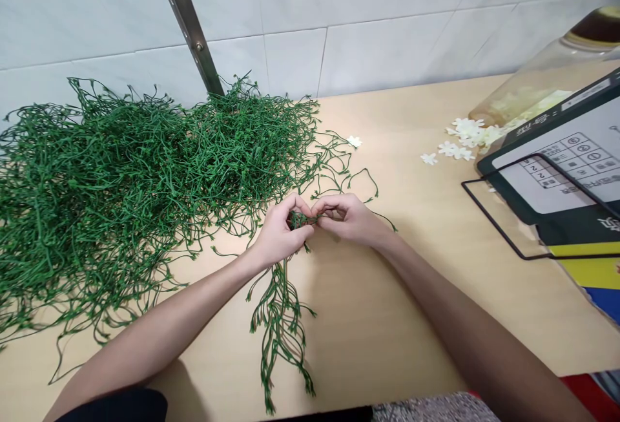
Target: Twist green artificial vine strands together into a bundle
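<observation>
My left hand (pixel 283 231) is closed around a bunch of green plastic flower stems (pixel 281 325), whose branching ends fan out below it toward the table's front edge. Right beside it, fingertips touching, my right hand (pixel 352 218) pinches a thin green stem (pixel 317 216) where the two hands meet. The exact grip there is partly hidden by the fingers. To the left of both hands spreads a large tangled pile of similar green stems (pixel 145 163), with a few loose ones lying just beyond my right hand.
On the wooden table (pixel 387 318), white plastic blossoms (pixel 465 131) lie by a clear jar (pixel 533 73) with a dark lid. A printed box (pixel 571 150) and a black wire frame (pixel 494 221) stand at the right. A metal post (pixel 188 28) rises before the tiled wall (pixel 378 47).
</observation>
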`<state>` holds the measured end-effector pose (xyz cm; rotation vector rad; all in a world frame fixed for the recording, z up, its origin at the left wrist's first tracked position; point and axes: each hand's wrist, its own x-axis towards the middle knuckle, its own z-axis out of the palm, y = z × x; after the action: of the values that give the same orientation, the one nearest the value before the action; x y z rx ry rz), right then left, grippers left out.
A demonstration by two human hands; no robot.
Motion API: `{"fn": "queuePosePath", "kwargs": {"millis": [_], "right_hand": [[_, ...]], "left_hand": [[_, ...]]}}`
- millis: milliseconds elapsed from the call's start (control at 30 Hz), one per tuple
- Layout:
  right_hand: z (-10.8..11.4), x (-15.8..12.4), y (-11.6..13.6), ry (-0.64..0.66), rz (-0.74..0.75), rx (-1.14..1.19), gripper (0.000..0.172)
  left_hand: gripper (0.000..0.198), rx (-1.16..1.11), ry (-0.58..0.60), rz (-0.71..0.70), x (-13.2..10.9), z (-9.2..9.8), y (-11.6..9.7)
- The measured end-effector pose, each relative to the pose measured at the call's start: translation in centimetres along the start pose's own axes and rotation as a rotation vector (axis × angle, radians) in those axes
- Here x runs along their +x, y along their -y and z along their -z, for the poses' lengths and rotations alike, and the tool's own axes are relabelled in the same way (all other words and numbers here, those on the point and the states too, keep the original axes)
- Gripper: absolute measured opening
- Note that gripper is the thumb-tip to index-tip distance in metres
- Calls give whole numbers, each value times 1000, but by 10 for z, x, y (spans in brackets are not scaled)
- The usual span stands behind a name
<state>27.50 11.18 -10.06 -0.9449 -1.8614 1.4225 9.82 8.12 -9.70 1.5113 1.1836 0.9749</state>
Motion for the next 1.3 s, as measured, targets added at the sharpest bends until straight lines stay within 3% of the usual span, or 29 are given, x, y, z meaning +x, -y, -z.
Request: {"fn": "queuePosePath", "kwargs": {"millis": [133,333,500,700,900,1133,1300], "right_hand": [[3,0,5,52,-34,13,8],[6,0,8,84,36,-28,22],[5,2,8,106,-12,-53,18],[6,1,10,121,-4,-32,21],[6,2,6,136,132,-73,19],[4,2,1,77,179,-75,17],[5,3,-4,54,267,-54,19]], "left_hand": [[19,6,-24,6,-1,-1,1],[16,27,-39,-22,-3,-2,-3],[14,17,-36,-25,-6,-3,-5],[12,118,20,-187,-6,-1,-8],[13,125,55,-255,-7,-2,-7],[14,93,32,-202,-6,-2,-4],[18,-109,29,49,-3,-1,-3]]}}
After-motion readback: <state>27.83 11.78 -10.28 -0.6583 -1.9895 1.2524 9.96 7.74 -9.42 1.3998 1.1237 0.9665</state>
